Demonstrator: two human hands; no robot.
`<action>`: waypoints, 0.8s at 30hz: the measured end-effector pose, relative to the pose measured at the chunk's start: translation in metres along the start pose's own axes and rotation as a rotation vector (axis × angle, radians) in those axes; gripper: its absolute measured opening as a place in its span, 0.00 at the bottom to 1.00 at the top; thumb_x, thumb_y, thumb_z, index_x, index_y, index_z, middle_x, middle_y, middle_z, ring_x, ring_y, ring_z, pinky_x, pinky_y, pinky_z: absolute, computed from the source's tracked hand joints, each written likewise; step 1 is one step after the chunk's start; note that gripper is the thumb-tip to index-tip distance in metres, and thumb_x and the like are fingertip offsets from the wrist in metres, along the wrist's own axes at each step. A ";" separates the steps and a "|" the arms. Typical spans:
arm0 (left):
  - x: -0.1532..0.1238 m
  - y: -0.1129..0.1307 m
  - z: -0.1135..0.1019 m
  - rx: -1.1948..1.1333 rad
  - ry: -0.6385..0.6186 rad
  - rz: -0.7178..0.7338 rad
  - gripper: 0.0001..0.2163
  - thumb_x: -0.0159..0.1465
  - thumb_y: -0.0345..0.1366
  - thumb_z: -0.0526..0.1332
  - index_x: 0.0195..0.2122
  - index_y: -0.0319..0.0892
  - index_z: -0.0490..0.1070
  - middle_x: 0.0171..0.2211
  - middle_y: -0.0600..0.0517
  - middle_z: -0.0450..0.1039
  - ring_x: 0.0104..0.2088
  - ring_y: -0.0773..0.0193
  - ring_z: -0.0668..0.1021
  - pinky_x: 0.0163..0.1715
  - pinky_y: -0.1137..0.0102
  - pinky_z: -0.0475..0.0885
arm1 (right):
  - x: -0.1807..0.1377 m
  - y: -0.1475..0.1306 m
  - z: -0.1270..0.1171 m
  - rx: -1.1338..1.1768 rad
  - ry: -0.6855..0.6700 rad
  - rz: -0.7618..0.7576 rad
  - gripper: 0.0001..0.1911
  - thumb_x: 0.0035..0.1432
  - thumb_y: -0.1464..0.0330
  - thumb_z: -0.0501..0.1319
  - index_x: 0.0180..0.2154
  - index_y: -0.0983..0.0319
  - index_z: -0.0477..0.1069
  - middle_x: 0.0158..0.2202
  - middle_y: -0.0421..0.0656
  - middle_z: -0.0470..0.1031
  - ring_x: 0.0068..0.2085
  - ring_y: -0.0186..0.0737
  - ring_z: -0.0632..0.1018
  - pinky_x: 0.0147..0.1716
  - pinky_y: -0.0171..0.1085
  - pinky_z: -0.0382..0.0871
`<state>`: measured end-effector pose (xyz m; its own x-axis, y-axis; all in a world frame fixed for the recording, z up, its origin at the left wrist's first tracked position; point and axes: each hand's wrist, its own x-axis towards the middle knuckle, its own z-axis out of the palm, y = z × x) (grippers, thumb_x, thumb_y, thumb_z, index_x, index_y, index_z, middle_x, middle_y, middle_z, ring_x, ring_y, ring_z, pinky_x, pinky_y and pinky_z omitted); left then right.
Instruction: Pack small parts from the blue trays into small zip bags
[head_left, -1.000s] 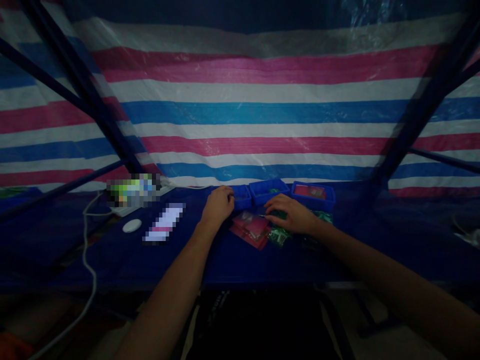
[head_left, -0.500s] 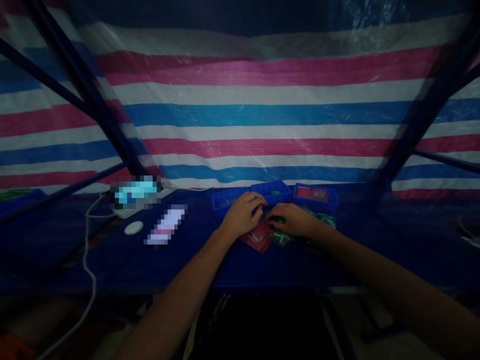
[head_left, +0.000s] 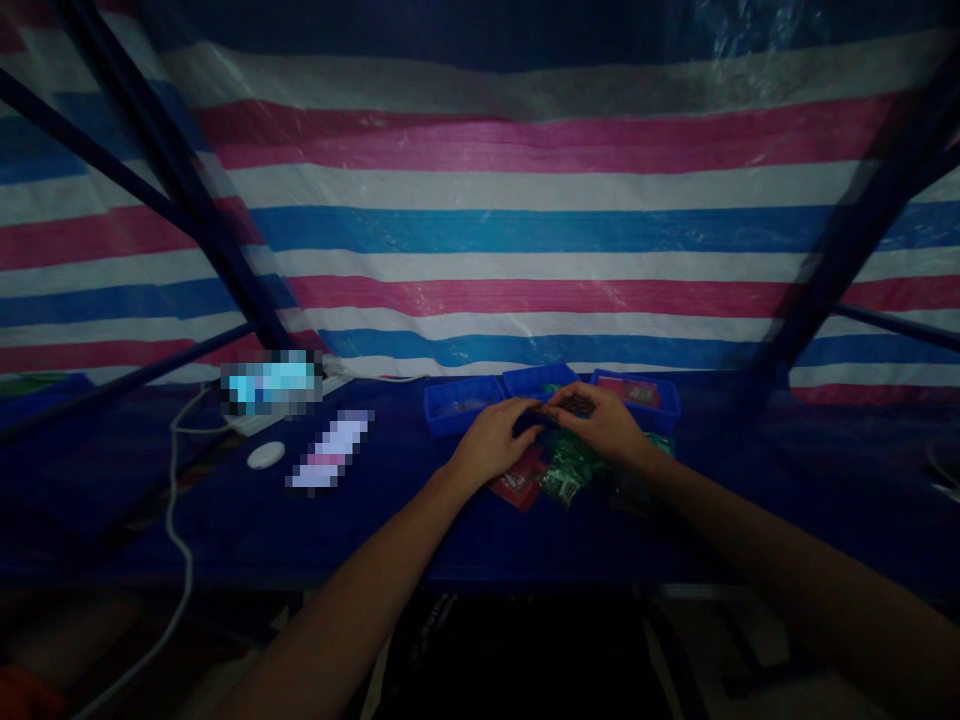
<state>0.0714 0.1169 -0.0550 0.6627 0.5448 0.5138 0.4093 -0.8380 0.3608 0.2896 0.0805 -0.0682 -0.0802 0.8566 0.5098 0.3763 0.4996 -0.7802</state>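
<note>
My left hand [head_left: 495, 437] and my right hand [head_left: 602, 423] meet at the fingertips in front of the blue bins. The fingers of both are curled into a pinch; what lies between them, if anything, is too small and dark to make out. Below the left hand lies a red plastic packet [head_left: 519, 483] with small pale pieces in it. Green packets [head_left: 568, 470] are heaped beside it, under the right hand. A blue bin [head_left: 459, 403] with clear contents stands left, a middle blue bin [head_left: 534, 380] holds something green, and a right blue bin [head_left: 667, 403] holds a red packet.
On the left of the blue table [head_left: 405, 520] lie a phone [head_left: 332, 450], a round white object [head_left: 266, 456] and a lit device [head_left: 274, 382] on a white power strip. A white cable [head_left: 176, 500] hangs over the edge. Dark frame posts [head_left: 832, 240] flank a striped sheet.
My right hand has lifted off the green packets and moved up to meet the left fingertips. My left hand has shifted slightly right and down. More of the green packets shows.
</note>
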 end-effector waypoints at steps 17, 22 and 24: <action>0.004 0.014 -0.006 -0.225 0.060 -0.119 0.09 0.71 0.39 0.61 0.42 0.43 0.80 0.39 0.52 0.83 0.39 0.61 0.82 0.39 0.68 0.71 | 0.001 0.005 0.004 0.261 -0.047 0.091 0.16 0.56 0.66 0.70 0.47 0.59 0.74 0.40 0.43 0.79 0.41 0.39 0.81 0.46 0.41 0.77; 0.005 0.013 -0.005 -0.199 0.027 -0.091 0.09 0.71 0.38 0.60 0.43 0.43 0.80 0.39 0.51 0.83 0.39 0.61 0.82 0.40 0.67 0.71 | -0.001 0.000 0.004 0.275 -0.077 0.092 0.16 0.57 0.66 0.68 0.48 0.59 0.74 0.40 0.42 0.79 0.42 0.39 0.81 0.46 0.39 0.76; 0.005 0.011 -0.005 -0.181 0.009 -0.085 0.09 0.71 0.37 0.60 0.44 0.43 0.80 0.39 0.51 0.83 0.39 0.60 0.82 0.40 0.67 0.72 | -0.002 0.000 0.004 0.265 -0.095 0.094 0.15 0.58 0.65 0.68 0.47 0.59 0.75 0.41 0.43 0.79 0.42 0.40 0.81 0.46 0.40 0.76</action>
<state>0.0758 0.1102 -0.0443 0.6248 0.6140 0.4822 0.3434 -0.7708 0.5366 0.2860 0.0795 -0.0708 -0.1472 0.9028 0.4041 0.1334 0.4230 -0.8963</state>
